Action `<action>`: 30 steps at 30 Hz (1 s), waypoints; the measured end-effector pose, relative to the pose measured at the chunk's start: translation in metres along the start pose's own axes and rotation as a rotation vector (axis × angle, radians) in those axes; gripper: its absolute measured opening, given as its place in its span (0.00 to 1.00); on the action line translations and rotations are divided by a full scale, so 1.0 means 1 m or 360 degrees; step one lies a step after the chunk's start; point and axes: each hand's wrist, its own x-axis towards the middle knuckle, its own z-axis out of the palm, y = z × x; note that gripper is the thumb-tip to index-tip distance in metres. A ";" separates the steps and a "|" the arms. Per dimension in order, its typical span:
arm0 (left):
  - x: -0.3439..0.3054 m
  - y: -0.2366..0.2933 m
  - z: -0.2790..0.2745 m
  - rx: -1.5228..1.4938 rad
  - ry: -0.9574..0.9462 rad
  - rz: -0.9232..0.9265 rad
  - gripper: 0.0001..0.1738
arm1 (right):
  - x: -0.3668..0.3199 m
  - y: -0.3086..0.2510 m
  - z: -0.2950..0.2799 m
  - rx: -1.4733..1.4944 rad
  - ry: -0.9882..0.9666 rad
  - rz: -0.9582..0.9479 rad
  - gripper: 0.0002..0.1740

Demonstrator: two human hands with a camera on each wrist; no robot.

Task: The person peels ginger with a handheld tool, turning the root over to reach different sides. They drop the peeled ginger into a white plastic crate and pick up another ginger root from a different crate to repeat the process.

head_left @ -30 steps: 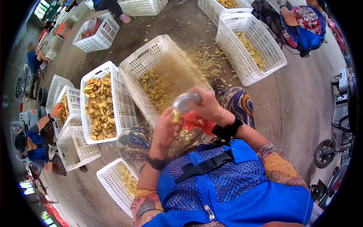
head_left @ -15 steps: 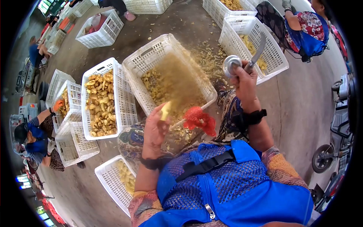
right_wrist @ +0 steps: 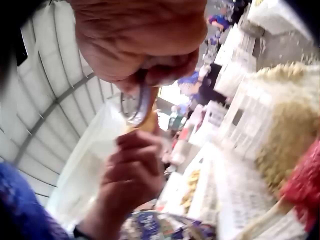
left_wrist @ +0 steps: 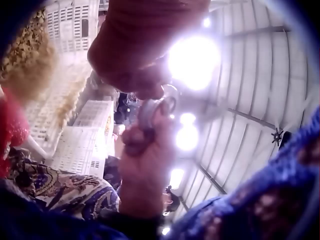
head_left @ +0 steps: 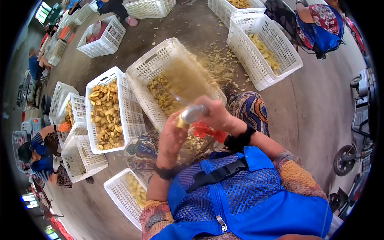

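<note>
Over the near end of a white crate [head_left: 141,67] of peelings, both hands meet. My left hand [head_left: 170,139] pinches a pale yellow piece of ginger [head_left: 180,123] in its fingertips. My right hand [head_left: 220,116] grips a round, shiny metal peeling tool [head_left: 193,113] right against the ginger. A curved knife blade [head_left: 176,96] also juts from the right hand, blurred. In the left wrist view the metal tool [left_wrist: 150,112] sits between the two hands. The right wrist view shows its ring at the ginger, above the left fingers.
A crate [head_left: 134,120] of unpeeled ginger [head_left: 106,114] stands left. Peeled ginger lies in a small crate [head_left: 114,192] near the left elbow and in a crate [head_left: 250,68] at right. Red mesh [head_left: 210,131] hangs at the near rim. Other people sit around; a motorcycle wheel [head_left: 345,160] is far right.
Half a second ago the right hand was out to the right, tool and curved knife raised. It has come back to the ginger in the left hand, much as one second ago.
</note>
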 end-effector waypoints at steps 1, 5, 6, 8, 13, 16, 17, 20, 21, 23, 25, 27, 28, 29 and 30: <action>0.000 0.000 -0.003 0.0023 -0.0030 -0.0037 0.18 | -0.001 0.003 -0.001 -0.0058 0.0074 0.0021 0.11; -0.004 0.000 -0.014 -0.0007 -0.0009 -0.0058 0.20 | 0.004 0.005 -0.019 -0.0173 0.0389 -0.0148 0.08; -0.003 0.004 -0.017 -0.0086 -0.0050 -0.0049 0.20 | 0.010 0.018 -0.024 -0.0023 0.0618 -0.0127 0.06; -0.005 0.008 -0.028 -0.0238 -0.0113 -0.0119 0.20 | 0.017 0.021 -0.039 0.0486 0.0748 0.0050 0.05; 0.000 -0.005 -0.023 -0.0226 -0.0247 -0.0286 0.20 | 0.007 0.014 -0.011 0.0617 0.0222 0.0553 0.08; 0.002 -0.013 -0.025 0.0135 -0.0364 -0.0254 0.20 | 0.004 0.004 0.010 0.0887 -0.0071 0.0773 0.11; 0.002 -0.015 -0.023 0.0291 -0.0423 -0.0199 0.21 | 0.004 0.004 0.011 0.0886 -0.0050 0.0786 0.11; -0.003 -0.005 0.001 0.0554 -0.0306 -0.0109 0.20 | 0.004 0.004 0.006 0.0921 -0.0025 0.0858 0.12; -0.004 -0.004 -0.002 0.0588 -0.0344 -0.0110 0.20 | 0.005 0.000 0.004 0.0963 -0.0036 0.0890 0.12; -0.005 -0.001 -0.005 0.0661 -0.0425 -0.0114 0.19 | 0.006 -0.002 0.001 0.0994 -0.0058 0.0913 0.12; -0.003 -0.001 -0.010 0.0628 -0.0491 -0.0133 0.19 | 0.006 -0.002 0.000 0.0970 -0.0087 0.0900 0.12; -0.001 -0.002 -0.012 0.0658 -0.0493 -0.0136 0.19 | 0.005 -0.001 0.001 0.0963 -0.0069 0.0907 0.12; 0.000 -0.001 -0.010 0.0584 -0.0461 -0.0165 0.19 | 0.006 -0.001 0.001 0.0958 -0.0061 0.0907 0.13; 0.000 -0.001 -0.008 0.0510 -0.0429 -0.0194 0.19 | 0.007 -0.001 -0.002 0.0887 -0.0003 0.0921 0.12; -0.001 0.000 -0.005 0.0435 -0.0394 -0.0222 0.19 | 0.008 -0.001 -0.008 0.0815 0.0054 0.0936 0.12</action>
